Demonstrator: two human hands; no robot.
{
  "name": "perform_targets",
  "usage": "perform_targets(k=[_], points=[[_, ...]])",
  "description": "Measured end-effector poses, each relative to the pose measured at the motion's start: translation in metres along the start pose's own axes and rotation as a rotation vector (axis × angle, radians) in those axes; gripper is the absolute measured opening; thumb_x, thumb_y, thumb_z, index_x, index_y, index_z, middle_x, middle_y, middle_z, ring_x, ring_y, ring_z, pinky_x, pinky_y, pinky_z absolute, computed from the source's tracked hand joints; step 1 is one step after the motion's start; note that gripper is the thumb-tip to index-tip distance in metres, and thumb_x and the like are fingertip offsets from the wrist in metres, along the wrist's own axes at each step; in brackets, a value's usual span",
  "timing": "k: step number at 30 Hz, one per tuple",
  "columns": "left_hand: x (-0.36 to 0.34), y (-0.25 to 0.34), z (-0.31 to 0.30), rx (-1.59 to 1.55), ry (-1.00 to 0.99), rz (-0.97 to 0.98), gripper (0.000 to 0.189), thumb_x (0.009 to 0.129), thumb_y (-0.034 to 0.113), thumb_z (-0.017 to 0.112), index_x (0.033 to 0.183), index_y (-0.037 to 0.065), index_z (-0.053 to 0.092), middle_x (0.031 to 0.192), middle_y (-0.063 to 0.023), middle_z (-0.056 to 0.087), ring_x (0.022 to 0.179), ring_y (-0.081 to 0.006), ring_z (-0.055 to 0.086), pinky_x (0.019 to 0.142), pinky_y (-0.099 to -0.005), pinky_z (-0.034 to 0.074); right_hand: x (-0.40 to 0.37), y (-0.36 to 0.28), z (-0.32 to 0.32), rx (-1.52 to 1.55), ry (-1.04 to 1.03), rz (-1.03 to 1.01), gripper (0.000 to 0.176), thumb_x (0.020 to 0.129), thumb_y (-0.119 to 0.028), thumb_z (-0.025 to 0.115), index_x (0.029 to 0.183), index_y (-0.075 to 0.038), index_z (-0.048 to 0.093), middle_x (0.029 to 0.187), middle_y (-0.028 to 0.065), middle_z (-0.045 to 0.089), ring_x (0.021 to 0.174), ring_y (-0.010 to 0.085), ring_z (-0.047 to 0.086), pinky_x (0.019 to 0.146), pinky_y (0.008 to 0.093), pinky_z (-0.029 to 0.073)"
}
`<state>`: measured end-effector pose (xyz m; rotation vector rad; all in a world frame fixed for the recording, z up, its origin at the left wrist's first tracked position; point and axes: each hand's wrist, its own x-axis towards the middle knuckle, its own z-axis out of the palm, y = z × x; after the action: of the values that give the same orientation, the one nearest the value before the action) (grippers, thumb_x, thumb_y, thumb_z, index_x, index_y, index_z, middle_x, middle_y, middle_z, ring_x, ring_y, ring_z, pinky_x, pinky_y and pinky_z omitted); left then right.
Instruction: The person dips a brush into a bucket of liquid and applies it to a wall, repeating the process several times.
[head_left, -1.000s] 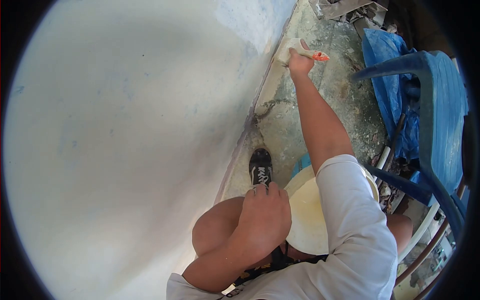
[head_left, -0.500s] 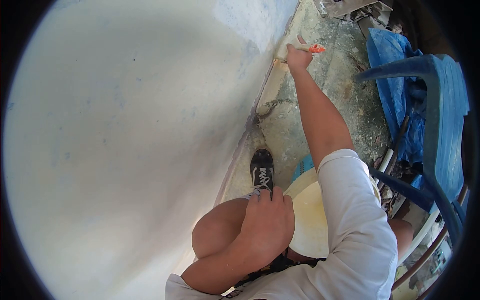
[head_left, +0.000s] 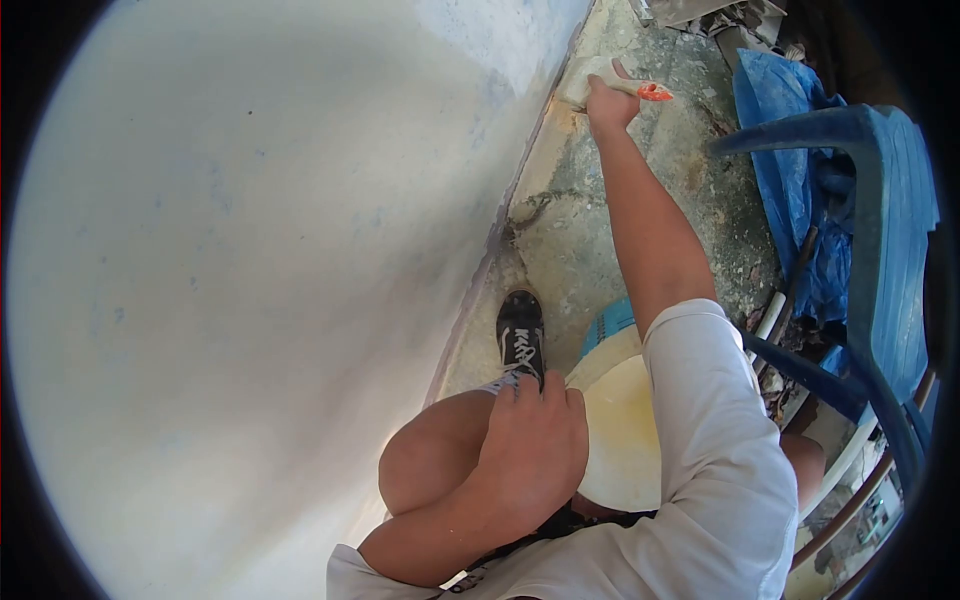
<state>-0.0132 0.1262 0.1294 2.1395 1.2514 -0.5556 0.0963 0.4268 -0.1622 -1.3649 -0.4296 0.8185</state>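
My right hand (head_left: 612,102) is closed round the handle of a wide paintbrush (head_left: 577,82), its orange-tipped end sticking out to the right. The pale brush head points left, close to the foot of the white wall (head_left: 280,260). In front of my body, my left hand (head_left: 535,440) is closed, its fingers curled down at the left rim of a bucket (head_left: 615,425); the fingertips are hidden. Pale yellowish paint shows inside the bucket, whose outside has a blue patch, and my right sleeve covers part of it.
A blue plastic chair (head_left: 885,260) stands at the right beside a crumpled blue sheet (head_left: 780,170). Pipes (head_left: 770,320) lie near its legs. Debris (head_left: 735,18) is piled at the far end. My black shoe (head_left: 520,325) is on the stained concrete floor (head_left: 570,235) beside the wall.
My right hand and the paintbrush have shifted slightly to the right and up, a little away from the wall's foot. My left hand has stayed in place.
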Motion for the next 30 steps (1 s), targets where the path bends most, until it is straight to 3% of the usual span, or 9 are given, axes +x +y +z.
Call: perform_targets(k=[1,10,16,20,26,30], points=[[0.0,0.001,-0.001,0.011,-0.055,-0.028,0.03,0.068,0.019,0.066,0.088,-0.001,0.057,0.09,-0.0135,0.054,0.087,-0.0268,0.055,0.073,-0.0365,0.045,-0.003,-0.002,0.0,0.004,0.0,0.001,0.053,0.07,0.0,0.065,0.122,-0.002,0.056,0.104,0.0146,0.064,0.092,0.0206,0.063,0.082,0.0297,0.049],[0.0,0.0,0.003,0.007,-0.028,-0.018,0.029,0.067,0.017,0.065,0.088,-0.002,0.056,0.089,-0.0137,0.053,0.087,-0.0277,0.055,0.074,-0.0366,0.045,-0.004,0.001,0.015,-0.219,-0.086,0.036,0.052,0.07,-0.002,0.069,0.121,-0.003,0.057,0.108,0.0136,0.063,0.096,0.02,0.061,0.085,0.0296,0.047],[0.001,-0.002,0.0,0.001,-0.025,-0.008,0.029,0.067,0.016,0.065,0.087,-0.002,0.056,0.089,-0.0139,0.053,0.087,-0.0274,0.054,0.074,-0.0362,0.045,-0.001,-0.01,0.007,0.063,-0.023,0.028,0.053,0.069,-0.003,0.07,0.121,-0.003,0.058,0.109,0.0142,0.062,0.096,0.0197,0.061,0.085,0.0291,0.047],[0.001,-0.003,0.004,0.002,0.049,0.06,0.023,0.07,0.013,0.059,0.086,-0.004,0.056,0.085,-0.0143,0.052,0.079,-0.0248,0.053,0.066,-0.0346,0.041,0.003,-0.006,0.002,-0.105,0.006,-0.022,0.052,0.069,-0.005,0.065,0.121,-0.002,0.057,0.1,0.0156,0.065,0.088,0.0211,0.064,0.081,0.0303,0.049],[0.002,-0.002,0.002,-0.006,0.021,0.033,0.024,0.07,0.013,0.059,0.087,-0.004,0.056,0.085,-0.0142,0.052,0.079,-0.0249,0.053,0.067,-0.0345,0.041,-0.001,-0.005,0.008,-0.195,-0.026,0.024,0.055,0.068,-0.007,0.07,0.121,-0.004,0.058,0.108,0.0137,0.063,0.095,0.0208,0.062,0.087,0.0296,0.046],[0.003,0.0,0.001,-0.006,-0.012,-0.011,0.028,0.067,0.017,0.064,0.086,-0.002,0.056,0.09,-0.0144,0.053,0.086,-0.0275,0.054,0.074,-0.0365,0.044,0.004,0.008,0.015,-0.284,-0.03,-0.015,0.055,0.069,-0.009,0.07,0.122,-0.005,0.058,0.108,0.0147,0.063,0.094,0.0216,0.062,0.087,0.03,0.046]])
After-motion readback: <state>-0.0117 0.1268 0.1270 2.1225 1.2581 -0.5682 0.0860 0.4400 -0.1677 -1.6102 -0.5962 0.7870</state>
